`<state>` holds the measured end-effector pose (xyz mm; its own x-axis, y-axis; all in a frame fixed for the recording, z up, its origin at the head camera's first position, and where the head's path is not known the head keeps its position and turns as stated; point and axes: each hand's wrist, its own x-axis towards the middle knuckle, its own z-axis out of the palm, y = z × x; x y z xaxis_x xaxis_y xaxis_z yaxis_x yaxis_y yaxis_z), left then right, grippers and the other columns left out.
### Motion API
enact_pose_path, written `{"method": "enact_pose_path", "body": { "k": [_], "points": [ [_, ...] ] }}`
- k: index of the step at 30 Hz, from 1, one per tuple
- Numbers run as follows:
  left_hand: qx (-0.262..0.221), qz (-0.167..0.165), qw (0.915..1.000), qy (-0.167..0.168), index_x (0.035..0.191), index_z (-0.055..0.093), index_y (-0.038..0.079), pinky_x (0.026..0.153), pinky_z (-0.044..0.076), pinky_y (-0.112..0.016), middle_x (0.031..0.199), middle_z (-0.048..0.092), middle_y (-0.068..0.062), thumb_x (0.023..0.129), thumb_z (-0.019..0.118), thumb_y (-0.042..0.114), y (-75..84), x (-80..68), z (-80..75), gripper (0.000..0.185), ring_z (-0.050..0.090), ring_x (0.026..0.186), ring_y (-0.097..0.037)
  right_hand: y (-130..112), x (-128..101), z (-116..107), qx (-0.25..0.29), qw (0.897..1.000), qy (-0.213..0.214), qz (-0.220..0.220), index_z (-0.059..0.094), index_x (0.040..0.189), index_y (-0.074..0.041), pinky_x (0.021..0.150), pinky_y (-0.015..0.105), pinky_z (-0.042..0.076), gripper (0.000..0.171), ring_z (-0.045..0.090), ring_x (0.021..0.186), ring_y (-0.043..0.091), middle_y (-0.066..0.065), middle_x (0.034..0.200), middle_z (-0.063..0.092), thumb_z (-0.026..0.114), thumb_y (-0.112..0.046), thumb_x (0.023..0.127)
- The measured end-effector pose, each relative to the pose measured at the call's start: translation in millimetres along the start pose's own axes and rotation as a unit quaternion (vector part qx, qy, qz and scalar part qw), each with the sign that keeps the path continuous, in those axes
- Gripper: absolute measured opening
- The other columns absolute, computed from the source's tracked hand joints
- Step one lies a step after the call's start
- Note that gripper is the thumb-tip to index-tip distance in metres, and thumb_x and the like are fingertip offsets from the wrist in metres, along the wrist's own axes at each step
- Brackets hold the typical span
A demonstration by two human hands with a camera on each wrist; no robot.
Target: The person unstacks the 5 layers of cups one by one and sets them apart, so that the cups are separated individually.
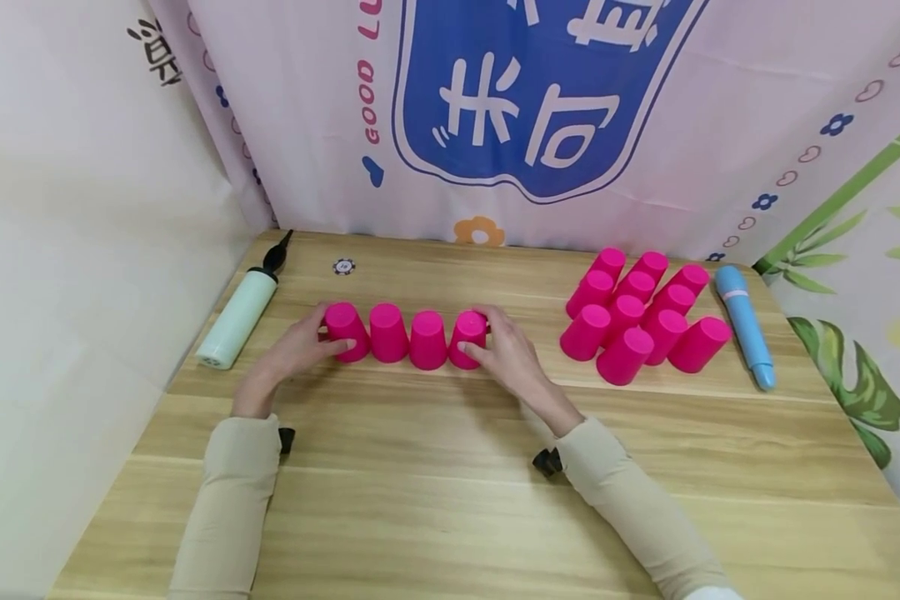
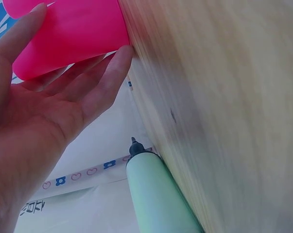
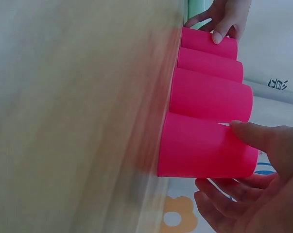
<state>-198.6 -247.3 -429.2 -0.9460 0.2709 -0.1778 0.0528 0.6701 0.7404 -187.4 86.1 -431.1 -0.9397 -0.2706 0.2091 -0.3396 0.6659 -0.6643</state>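
— Hands first: the left hand (image 1: 300, 348) cups the outer side of the leftmost cup (image 1: 346, 330), thumb on the front of it and fingers curled round behind. The right hand (image 1: 504, 354) does the same at the other end, thumb and fingers closed round the rightmost cup (image 1: 468, 337). Both wear beige sleeves.

— And the cups between them?

— Four pink cups, upside down in a row (image 1: 407, 335) on the worktop (image 1: 450, 500), near the middle and a little left. In the right wrist view they stand touching side to side (image 3: 210, 92).

— How would you say they handle?

— Light, I'd judge: thin plastic, smooth and a bit glossy, so likely slippery under a loose grip. They look stiff enough to hold shape, but a hard squeeze might flex the wall. Tapered too, narrower at the closed top, so fingers could slide upward.

— So where to take hold?

— Low on the wall, near the wide rim, thumb against fingers, as the left wrist view shows on the end cup (image 2: 68, 34). Pressing in from both ends should keep the row together, though the middle ones could pop out of line.

— Anything further back?

— To the right, well apart, a packed cluster of more pink cups (image 1: 637, 317), a blue cylinder (image 1: 745, 323) lying just beside them. Far left, a pale green pump (image 1: 238, 317) lies near the edge, and a small round token (image 1: 343, 267) sits toward the back, under the printed backdrop (image 1: 540, 100).
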Motion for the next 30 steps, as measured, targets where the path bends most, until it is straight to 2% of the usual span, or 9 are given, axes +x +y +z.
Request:
{"method": "enact_pose_path", "body": {
  "k": [4,8,11,14,20,25,30],
  "points": [
    [-0.004,-0.001,1.0000,0.001,0.146,0.023,0.001,0.106,0.035,-0.056,0.144,0.039,-0.025,0.094,0.063,0.032,1.4,-0.3,0.3,0.072,0.037,0.132,-0.044,2,-6,-5,0.005,1.000,0.001,0.027,0.050,0.133,-0.006,0.086,0.045,0.052,0.060,0.059,0.109,0.027,0.011,0.124,0.059,0.077,-0.025,0.083],
    [-0.005,0.001,1.0000,0.000,0.147,0.023,0.001,0.106,0.035,-0.055,0.144,0.039,-0.025,0.094,0.063,0.030,3.8,0.1,-0.1,0.072,0.037,0.132,-0.044,5,-20,-19,0.006,0.999,0.014,0.050,0.050,0.133,-0.007,0.085,0.044,0.051,0.060,0.059,0.107,0.028,0.011,0.119,0.061,0.076,-0.028,0.083],
    [-0.004,0.004,1.0000,-0.002,0.147,0.023,0.001,0.106,0.035,-0.055,0.143,0.039,-0.025,0.094,0.063,0.030,5.3,0.7,0.1,0.072,0.038,0.132,-0.044,11,-35,-35,0.014,0.998,0.042,0.043,0.050,0.131,-0.005,0.086,0.043,0.051,0.060,0.059,0.104,0.028,0.012,0.115,0.061,0.077,-0.029,0.083],
    [-0.006,0.004,1.0000,-0.003,0.146,0.023,0.001,0.106,0.035,-0.055,0.143,0.039,-0.025,0.094,0.063,0.029,5.8,1.1,0.4,0.071,0.038,0.132,-0.044,17,-51,-53,0.022,0.996,0.083,0.018,0.050,0.129,-0.002,0.087,0.044,0.051,0.061,0.059,0.102,0.028,0.013,0.115,0.059,0.079,-0.027,0.081],
    [-0.003,-0.004,1.0000,-0.005,0.147,0.022,0.002,0.107,0.034,-0.056,0.144,0.038,-0.024,0.094,0.062,0.032,4.1,1.8,0.6,0.072,0.037,0.133,-0.044,29,-79,-87,0.004,0.988,0.152,0.003,0.049,0.129,-0.001,0.077,0.041,0.051,0.063,0.057,0.096,0.024,0.012,0.115,0.056,0.081,-0.023,0.080],
    [0.003,-0.003,1.0000,-0.003,0.147,0.023,0.002,0.107,0.034,-0.056,0.145,0.038,-0.025,0.094,0.062,0.034,2.3,2.6,0.3,0.073,0.036,0.133,-0.044,40,-95,-104,-0.019,0.984,0.178,0.018,0.049,0.128,-0.001,0.082,0.047,0.051,0.061,0.055,0.101,0.029,0.015,0.117,0.055,0.081,-0.021,0.079],
    [0.006,0.008,0.9999,0.004,0.146,0.024,0.000,0.106,0.035,-0.056,0.144,0.038,-0.026,0.094,0.063,0.031,1.5,-0.3,0.8,0.072,0.038,0.132,-0.045,50,-103,-108,-0.033,0.983,0.176,0.033,0.049,0.126,0.001,0.084,0.047,0.051,0.059,0.057,0.101,0.030,0.016,0.117,0.056,0.080,-0.022,0.080]
  ]
}}
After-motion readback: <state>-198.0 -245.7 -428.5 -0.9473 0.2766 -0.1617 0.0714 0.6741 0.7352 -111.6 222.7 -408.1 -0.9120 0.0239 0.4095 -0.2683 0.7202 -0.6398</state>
